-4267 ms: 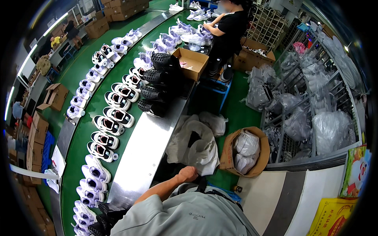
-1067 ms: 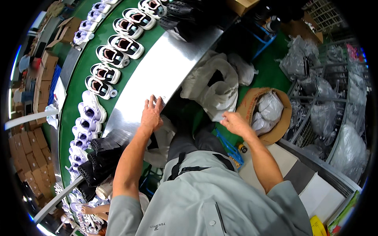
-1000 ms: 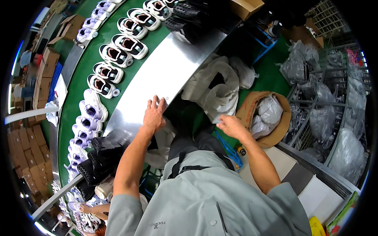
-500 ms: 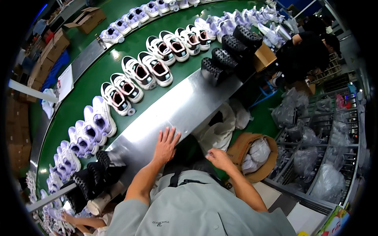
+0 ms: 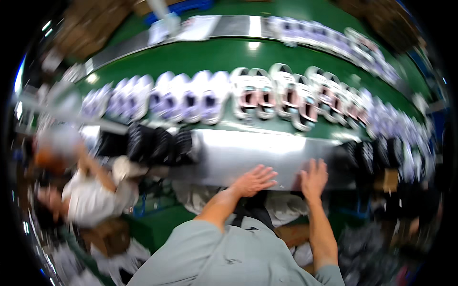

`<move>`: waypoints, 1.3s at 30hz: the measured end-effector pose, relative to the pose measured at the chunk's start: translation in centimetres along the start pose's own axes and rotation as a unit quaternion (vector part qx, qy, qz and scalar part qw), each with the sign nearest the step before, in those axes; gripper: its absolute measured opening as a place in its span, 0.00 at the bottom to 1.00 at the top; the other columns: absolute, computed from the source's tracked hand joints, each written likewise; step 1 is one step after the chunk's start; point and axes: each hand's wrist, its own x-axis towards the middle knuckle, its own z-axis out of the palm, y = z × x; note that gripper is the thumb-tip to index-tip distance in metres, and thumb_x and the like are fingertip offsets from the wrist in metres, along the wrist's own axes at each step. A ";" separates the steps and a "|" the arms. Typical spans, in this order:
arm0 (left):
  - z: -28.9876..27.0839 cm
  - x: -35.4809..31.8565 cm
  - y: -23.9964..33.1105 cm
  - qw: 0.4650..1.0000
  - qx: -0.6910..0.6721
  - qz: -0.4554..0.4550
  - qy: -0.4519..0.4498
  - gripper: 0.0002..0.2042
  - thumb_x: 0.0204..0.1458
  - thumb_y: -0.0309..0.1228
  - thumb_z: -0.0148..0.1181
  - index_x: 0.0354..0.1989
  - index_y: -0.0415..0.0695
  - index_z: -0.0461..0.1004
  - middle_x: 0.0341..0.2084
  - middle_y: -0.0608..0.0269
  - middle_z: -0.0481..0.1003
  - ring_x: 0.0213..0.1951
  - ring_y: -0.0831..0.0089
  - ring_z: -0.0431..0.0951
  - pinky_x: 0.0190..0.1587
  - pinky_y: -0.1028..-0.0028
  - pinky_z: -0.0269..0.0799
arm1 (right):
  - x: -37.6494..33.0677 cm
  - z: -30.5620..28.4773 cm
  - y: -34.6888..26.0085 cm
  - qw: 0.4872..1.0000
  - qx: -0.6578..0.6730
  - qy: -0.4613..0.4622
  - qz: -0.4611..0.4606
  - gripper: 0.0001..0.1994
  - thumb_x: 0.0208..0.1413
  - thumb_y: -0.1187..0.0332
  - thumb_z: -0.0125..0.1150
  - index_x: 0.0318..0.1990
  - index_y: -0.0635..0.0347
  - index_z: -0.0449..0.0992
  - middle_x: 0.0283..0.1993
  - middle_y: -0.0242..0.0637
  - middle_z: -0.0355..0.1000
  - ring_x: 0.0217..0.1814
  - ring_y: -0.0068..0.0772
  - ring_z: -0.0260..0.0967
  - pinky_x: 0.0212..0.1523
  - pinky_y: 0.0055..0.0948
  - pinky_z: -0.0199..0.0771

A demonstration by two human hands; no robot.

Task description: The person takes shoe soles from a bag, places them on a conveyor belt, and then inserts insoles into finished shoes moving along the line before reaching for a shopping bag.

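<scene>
My left hand [image 5: 254,181] rests with spread fingers over the near edge of the shiny metal ledge [image 5: 238,148]. To its right, my right hand [image 5: 313,180] is on the same ledge, fingers stretched out and apart, holding nothing. Beyond the ledge, white sneakers with black and pink linings [image 5: 288,95] stand in pairs on a green conveyor belt [image 5: 205,57]. White and lilac sneakers [image 5: 191,97] continue the row to the left. The picture is blurred by motion.
Black studded shoe forms [image 5: 162,145] stand on the ledge at left, and more black forms [image 5: 374,155] at right. A co-worker in a white top [image 5: 93,198] reaches toward the belt at far left. Below the ledge lie white sacks [image 5: 286,207] and a cardboard box [image 5: 293,234].
The view has swung to the left along the belt. My right hand has risen from beside the cardboard box onto the ledge and opened. My left hand stays spread on the ledge.
</scene>
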 end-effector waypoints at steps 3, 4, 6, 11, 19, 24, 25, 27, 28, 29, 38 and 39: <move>0.7 -0.7 0.1 0.999 0.022 -0.026 0.020 0.36 0.50 0.35 0.56 0.71 0.58 0.55 0.73 0.61 0.49 0.73 0.58 0.47 0.74 0.53 0.36 | 0.8 3.1 0.7 0.999 -0.009 -0.041 0.002 0.31 0.58 0.58 0.56 0.68 0.55 0.60 0.74 0.51 0.50 0.76 0.55 0.44 0.71 0.55 0.45; 0.2 -0.6 0.3 1.000 0.018 -0.020 0.000 0.36 0.51 0.35 0.56 0.71 0.59 0.54 0.73 0.62 0.47 0.74 0.59 0.45 0.74 0.53 0.35 | 0.6 4.3 1.1 0.999 -0.016 -0.039 0.005 0.31 0.59 0.59 0.55 0.69 0.54 0.58 0.75 0.50 0.48 0.77 0.54 0.41 0.72 0.55 0.42; 0.5 -0.8 0.9 0.999 0.014 -0.030 -0.029 0.36 0.52 0.36 0.57 0.72 0.60 0.52 0.74 0.63 0.45 0.74 0.59 0.43 0.74 0.53 0.34 | 0.0 5.8 1.1 0.999 -0.013 -0.043 -0.004 0.31 0.61 0.59 0.54 0.70 0.53 0.57 0.76 0.48 0.46 0.78 0.53 0.39 0.73 0.55 0.39; 1.1 -0.2 1.3 1.000 -0.014 -0.016 -0.012 0.37 0.51 0.36 0.57 0.72 0.60 0.51 0.74 0.62 0.45 0.74 0.58 0.44 0.74 0.53 0.35 | -0.1 6.0 1.7 0.999 -0.038 -0.007 -0.004 0.30 0.61 0.58 0.52 0.70 0.52 0.57 0.75 0.47 0.47 0.78 0.51 0.39 0.73 0.54 0.40; 2.3 0.5 1.0 0.999 -0.025 -0.005 0.021 0.36 0.48 0.34 0.54 0.70 0.57 0.55 0.73 0.59 0.49 0.73 0.56 0.47 0.73 0.52 0.38 | 0.3 5.6 2.0 0.998 -0.058 -0.014 0.007 0.31 0.60 0.58 0.53 0.70 0.53 0.56 0.76 0.46 0.45 0.79 0.51 0.37 0.73 0.54 0.37; 1.4 0.2 1.5 1.000 -0.026 -0.004 0.013 0.35 0.49 0.32 0.54 0.70 0.56 0.55 0.73 0.58 0.47 0.73 0.55 0.46 0.74 0.52 0.37 | -0.3 5.6 1.8 0.999 -0.036 -0.028 0.020 0.32 0.59 0.61 0.54 0.71 0.54 0.54 0.77 0.46 0.43 0.80 0.51 0.34 0.74 0.54 0.34; 1.4 0.1 1.2 0.999 -0.032 -0.002 0.016 0.35 0.50 0.31 0.53 0.70 0.56 0.55 0.74 0.58 0.46 0.73 0.54 0.46 0.74 0.53 0.37 | -0.1 5.6 1.5 0.999 -0.034 -0.025 0.024 0.32 0.59 0.61 0.54 0.71 0.54 0.54 0.77 0.46 0.43 0.80 0.51 0.34 0.74 0.54 0.34; 1.6 0.1 1.3 1.000 -0.030 0.000 0.007 0.36 0.49 0.32 0.55 0.71 0.56 0.54 0.74 0.58 0.45 0.74 0.54 0.44 0.74 0.53 0.36 | -0.2 5.5 1.4 0.999 -0.028 -0.032 0.025 0.34 0.57 0.61 0.56 0.71 0.55 0.54 0.77 0.47 0.42 0.80 0.51 0.33 0.74 0.54 0.33; 1.4 0.1 1.0 1.000 -0.029 0.001 -0.003 0.38 0.48 0.32 0.57 0.71 0.56 0.53 0.74 0.59 0.44 0.74 0.54 0.43 0.74 0.53 0.35 | -0.1 5.4 1.2 0.999 -0.026 -0.030 0.035 0.34 0.57 0.61 0.56 0.71 0.55 0.54 0.77 0.47 0.42 0.80 0.51 0.33 0.74 0.54 0.33; 1.6 0.4 0.9 0.999 -0.032 0.014 -0.003 0.38 0.48 0.32 0.57 0.71 0.56 0.53 0.74 0.59 0.44 0.74 0.54 0.43 0.74 0.53 0.35 | -0.1 5.3 1.4 0.998 -0.018 -0.039 0.038 0.34 0.57 0.61 0.56 0.70 0.55 0.54 0.76 0.48 0.42 0.80 0.52 0.33 0.74 0.54 0.33; 1.2 0.6 1.6 1.000 -0.026 -0.015 0.005 0.37 0.48 0.33 0.56 0.72 0.59 0.53 0.73 0.64 0.48 0.74 0.59 0.45 0.73 0.52 0.37 | 0.6 6.7 2.6 0.999 0.003 -0.032 0.007 0.33 0.56 0.55 0.57 0.68 0.54 0.59 0.74 0.51 0.46 0.78 0.56 0.37 0.73 0.59 0.34; 0.4 1.0 1.5 0.999 -0.014 -0.021 -0.036 0.38 0.49 0.34 0.57 0.72 0.61 0.53 0.73 0.65 0.48 0.74 0.59 0.44 0.73 0.53 0.37 | 0.5 6.5 2.8 0.999 -0.008 -0.029 0.027 0.33 0.56 0.55 0.57 0.68 0.54 0.59 0.74 0.51 0.46 0.78 0.56 0.37 0.73 0.59 0.34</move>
